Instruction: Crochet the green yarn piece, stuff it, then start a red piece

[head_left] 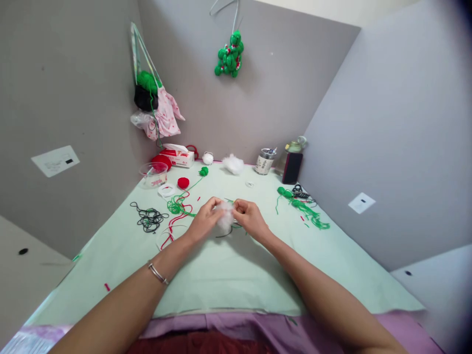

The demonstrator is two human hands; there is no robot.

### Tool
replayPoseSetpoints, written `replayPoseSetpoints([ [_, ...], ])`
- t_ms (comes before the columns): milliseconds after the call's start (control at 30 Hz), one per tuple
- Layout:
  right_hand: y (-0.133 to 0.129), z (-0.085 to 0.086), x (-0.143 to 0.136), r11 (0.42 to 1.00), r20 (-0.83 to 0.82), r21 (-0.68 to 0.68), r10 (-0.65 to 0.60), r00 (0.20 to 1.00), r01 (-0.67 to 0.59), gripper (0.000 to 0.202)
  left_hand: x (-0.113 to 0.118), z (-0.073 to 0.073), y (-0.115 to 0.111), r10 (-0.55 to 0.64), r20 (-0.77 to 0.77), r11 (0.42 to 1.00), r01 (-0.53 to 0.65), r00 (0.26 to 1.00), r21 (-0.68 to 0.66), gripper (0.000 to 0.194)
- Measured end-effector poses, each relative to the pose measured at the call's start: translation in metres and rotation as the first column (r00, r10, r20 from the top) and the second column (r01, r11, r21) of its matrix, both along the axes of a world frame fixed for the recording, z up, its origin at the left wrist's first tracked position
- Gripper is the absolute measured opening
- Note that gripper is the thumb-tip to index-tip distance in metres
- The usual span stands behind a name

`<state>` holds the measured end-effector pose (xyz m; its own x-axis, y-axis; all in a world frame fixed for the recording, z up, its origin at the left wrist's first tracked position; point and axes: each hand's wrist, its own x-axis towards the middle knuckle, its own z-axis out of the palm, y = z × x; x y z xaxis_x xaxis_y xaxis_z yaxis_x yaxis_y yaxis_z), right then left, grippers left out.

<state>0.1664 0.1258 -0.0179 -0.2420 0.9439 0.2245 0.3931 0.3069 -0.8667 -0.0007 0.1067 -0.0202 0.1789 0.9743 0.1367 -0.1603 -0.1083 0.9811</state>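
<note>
A loose tuft of white stuffing fibre (224, 220) is held between my two hands over the middle of the table. My left hand (206, 216) pinches its left side with closed fingers. On the other side, my right hand (249, 216) has its thumb and fingers pressed together on the tuft's edge. Under the hands, bits of green and dark yarn show, partly hidden. Left of them lie a tangle of green yarn (176, 205) and loose red strands. A larger clump of white stuffing (233, 164) rests at the back.
Black cord (149, 219) lies coiled at the left. Behind it stand a clear plastic tub (154, 176), a tissue box (179, 158) and a red yarn ball (183, 183). At the right are green crocheted pieces (295, 201), black scissors (297, 190), a phone (292, 168) and a pen tin (264, 163).
</note>
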Motion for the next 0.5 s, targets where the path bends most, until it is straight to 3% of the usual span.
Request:
replayPoseSetpoints([
  [133,0.0,-0.001,0.003,0.999,-0.004,-0.043,0.019,1.0,-0.019,0.014,-0.004,0.001,0.001,-0.075,0.033,0.994,0.077,0.997,-0.071,0.039],
  [333,-0.004,0.007,0.008,0.987,0.003,-0.11,0.122,0.993,-0.121,0.012,-0.01,-0.003,0.005,-0.135,-0.033,0.985,0.13,0.99,-0.114,0.036],
  [500,-0.011,0.02,0.007,0.965,-0.011,-0.121,0.232,0.973,-0.232,0.009,-0.007,-0.008,0.008,0.008,-0.072,0.999,-0.011,0.997,-0.05,0.022],
])
